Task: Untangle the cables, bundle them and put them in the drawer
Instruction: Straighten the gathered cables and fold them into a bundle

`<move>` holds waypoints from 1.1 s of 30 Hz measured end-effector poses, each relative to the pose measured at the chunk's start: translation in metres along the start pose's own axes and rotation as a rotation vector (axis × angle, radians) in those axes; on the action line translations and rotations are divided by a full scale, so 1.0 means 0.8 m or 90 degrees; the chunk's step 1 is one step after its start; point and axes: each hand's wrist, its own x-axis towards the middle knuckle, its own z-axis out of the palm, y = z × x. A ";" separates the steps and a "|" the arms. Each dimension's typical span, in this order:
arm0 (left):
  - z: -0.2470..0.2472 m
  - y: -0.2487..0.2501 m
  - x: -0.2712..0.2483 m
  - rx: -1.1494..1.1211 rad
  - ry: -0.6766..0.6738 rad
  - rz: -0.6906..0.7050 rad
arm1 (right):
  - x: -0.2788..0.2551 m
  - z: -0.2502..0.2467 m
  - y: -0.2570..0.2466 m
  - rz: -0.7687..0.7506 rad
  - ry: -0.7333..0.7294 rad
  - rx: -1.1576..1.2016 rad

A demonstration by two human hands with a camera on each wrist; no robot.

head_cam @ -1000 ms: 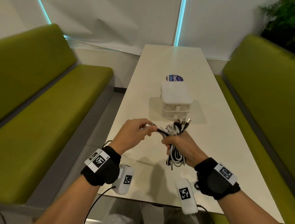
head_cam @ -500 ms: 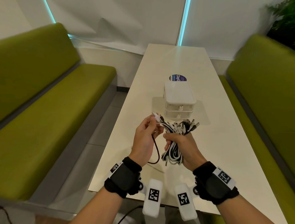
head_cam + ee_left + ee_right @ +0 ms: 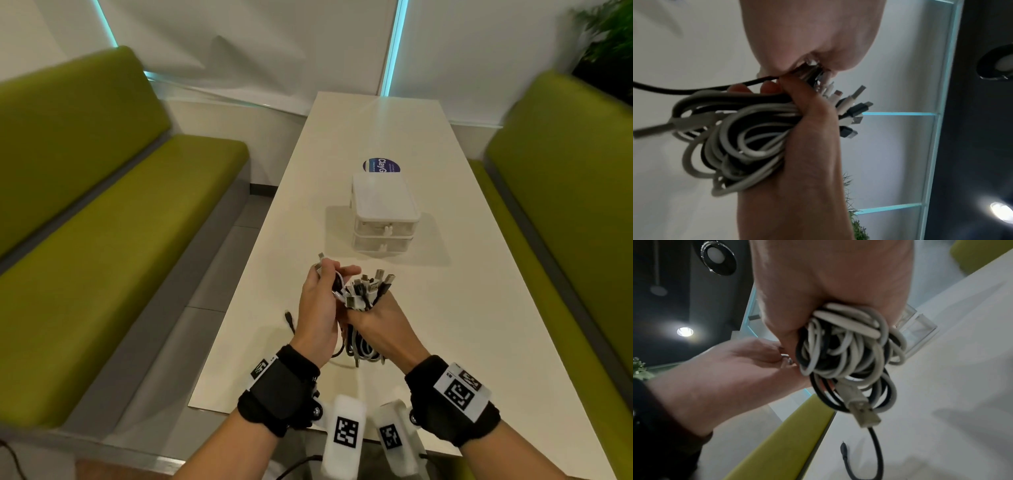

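My right hand (image 3: 375,318) grips a bundle of black and white cables (image 3: 359,349) above the table, its plugs (image 3: 371,286) sticking up and its loops (image 3: 846,353) hanging below the fist. Close beside it on the left, my left hand (image 3: 322,298) pinches a few cable ends (image 3: 322,265) at the top of the bundle. One black cable (image 3: 877,456) hangs loose below, its plug (image 3: 288,318) near the table. The white two-drawer box (image 3: 383,212) stands farther back on the table, both drawers shut.
The long white table (image 3: 462,342) runs away from me between two green benches (image 3: 102,240) (image 3: 565,205). A round blue sticker (image 3: 378,165) lies behind the box. A plant (image 3: 609,37) stands at the far right.
My left hand has swung in from the left and turned upright against the bundle. The right hand has risen slightly with the cables, and a black cable now dangles loose.
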 end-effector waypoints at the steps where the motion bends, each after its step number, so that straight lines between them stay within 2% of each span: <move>1: 0.002 0.002 -0.001 0.006 -0.012 -0.007 | 0.000 -0.002 -0.003 -0.007 -0.013 -0.005; 5: 0.008 0.009 0.000 0.028 -0.053 -0.044 | -0.003 -0.011 -0.017 -0.008 -0.040 0.027; 10: 0.006 0.017 0.005 -0.054 -0.099 -0.121 | 0.003 -0.011 -0.015 -0.022 -0.003 0.004; 13: 0.005 0.019 0.008 -0.033 -0.103 -0.136 | 0.002 -0.007 -0.012 -0.030 0.016 0.027; 18: 0.002 0.026 0.006 0.187 -0.105 -0.082 | 0.002 -0.014 -0.006 0.029 0.046 0.072; 22: -0.004 0.028 0.007 0.220 -0.138 -0.066 | 0.000 -0.020 -0.012 0.068 0.026 0.183; 24: -0.013 0.025 0.009 0.222 -0.155 -0.063 | 0.002 -0.023 -0.011 0.074 0.039 0.209; 26: -0.028 0.020 0.007 0.245 -0.139 -0.023 | 0.005 -0.027 -0.008 0.096 0.068 0.235; 29: -0.057 0.014 0.000 0.379 -0.036 0.077 | 0.009 -0.036 -0.004 0.108 0.122 0.269; 30: -0.067 0.013 -0.002 0.448 0.003 0.083 | 0.010 -0.039 -0.003 0.102 0.141 0.275; 32: -0.084 0.009 -0.006 0.632 0.036 0.030 | 0.013 -0.041 -0.002 0.092 0.168 0.281; 33: -0.091 0.005 -0.005 0.717 0.021 -0.009 | 0.014 -0.041 -0.002 0.087 0.174 0.285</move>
